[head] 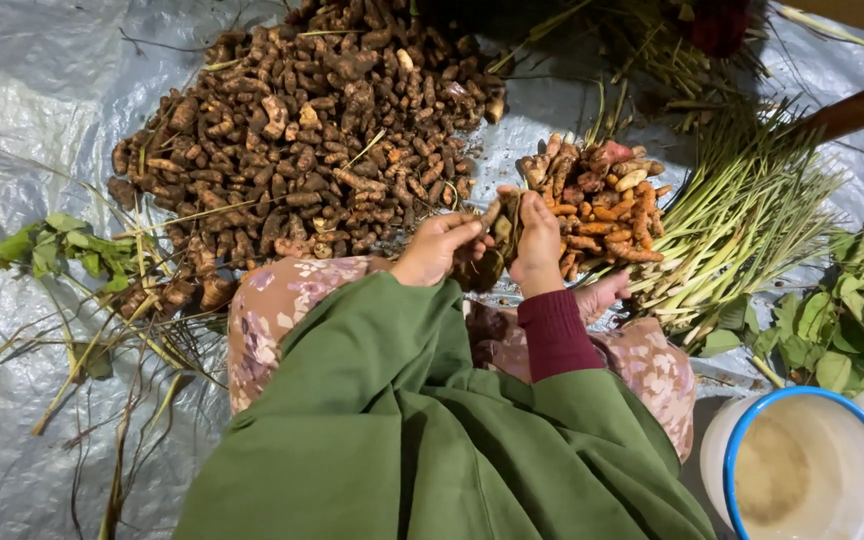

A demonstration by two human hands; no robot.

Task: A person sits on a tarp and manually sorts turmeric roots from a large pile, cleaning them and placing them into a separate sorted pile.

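My left hand (441, 245) and my right hand (537, 240) meet in front of me, both closed on a muddy brown root clump (501, 232) held between them above my knees. A big heap of brown, soil-covered roots (302, 130) lies just beyond my left hand. A smaller pile of cleaner orange-pink roots (597, 205) sits right behind my right hand. My green sleeve covers the left arm; a dark red cuff shows on the right wrist.
A grey plastic sheet (22, 100) covers the ground. Cut green stalks (742, 220) fan out at the right, leafy stems (847, 310) beside them. A white bowl with a blue rim (807, 465) stands at lower right. Loose leaves and stems (72, 250) lie at left.
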